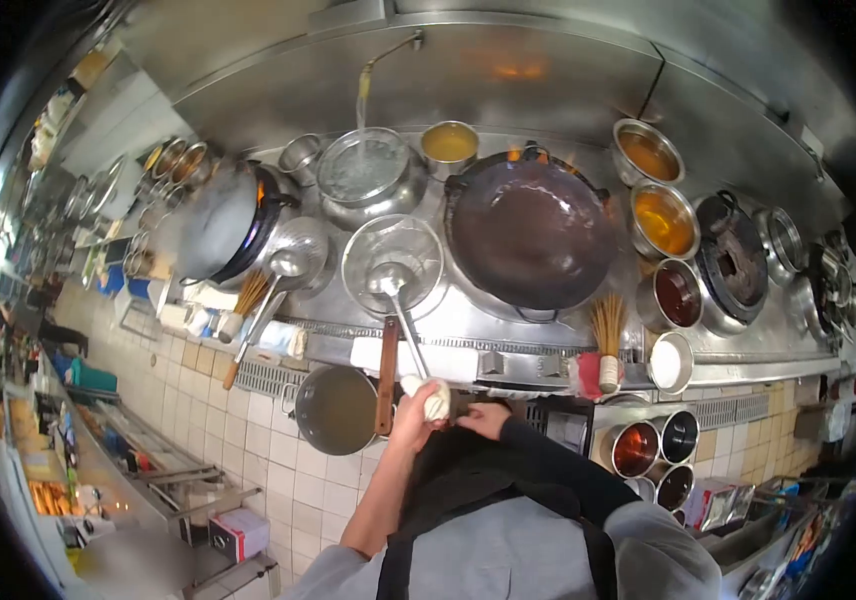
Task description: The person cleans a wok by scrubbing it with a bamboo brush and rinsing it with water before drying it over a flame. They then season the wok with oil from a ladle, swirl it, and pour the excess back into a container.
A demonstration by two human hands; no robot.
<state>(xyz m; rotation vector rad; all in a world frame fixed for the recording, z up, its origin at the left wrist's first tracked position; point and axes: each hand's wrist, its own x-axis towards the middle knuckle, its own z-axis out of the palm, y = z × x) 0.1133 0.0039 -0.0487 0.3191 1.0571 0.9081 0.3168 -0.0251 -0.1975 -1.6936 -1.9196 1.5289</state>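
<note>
My left hand (411, 420) is closed around a bunched white cloth (436, 401) at the front of the range. A ladle (409, 335) runs up from the cloth, its bowl resting in a round wire strainer (418, 240). Just left of this hand, the strainer's wooden handle (388, 375) hangs over the front edge. My right hand (486, 421) is at the range front, fingers bent together; I cannot tell what they grip. A large dark wok (533, 235) sits ahead of it, with flames showing at its back rim.
A steaming wok (218, 225) stands left, near a perforated skimmer (298, 250). Water runs into a pot (363, 170) at the back. Bowls of orange liquid (664, 222) and a bamboo brush (608, 335) are on the right. A deep pot (338, 410) stands below the left edge.
</note>
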